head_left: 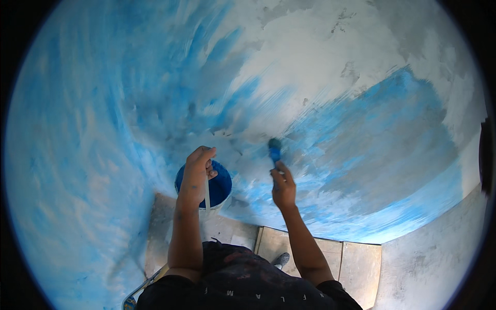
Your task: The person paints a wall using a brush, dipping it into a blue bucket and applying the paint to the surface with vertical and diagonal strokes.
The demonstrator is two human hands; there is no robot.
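Observation:
My left hand (194, 178) is closed around the pale handle (207, 195) of a paint bucket (222, 182). The bucket hangs upright beneath it, its inside coated in deep blue. My right hand (283, 190) grips a paintbrush (275, 150) by the handle, bristles pointing up and away from me. The dark bristle tip is at or very near the wall (372, 139); whether they touch I cannot tell. Streaky blue paint covers the wall on the left and lower right, with bare whitish-grey plaster in the upper middle.
Far below are tan floor panels (325, 256) and a shoe (281, 260). Behind my left arm is a brownish-grey surface (161, 227), with a yellow-edged object (150, 281) low at the left. A dark object (485, 155) stands at the right rim beside a grey surface (434, 258).

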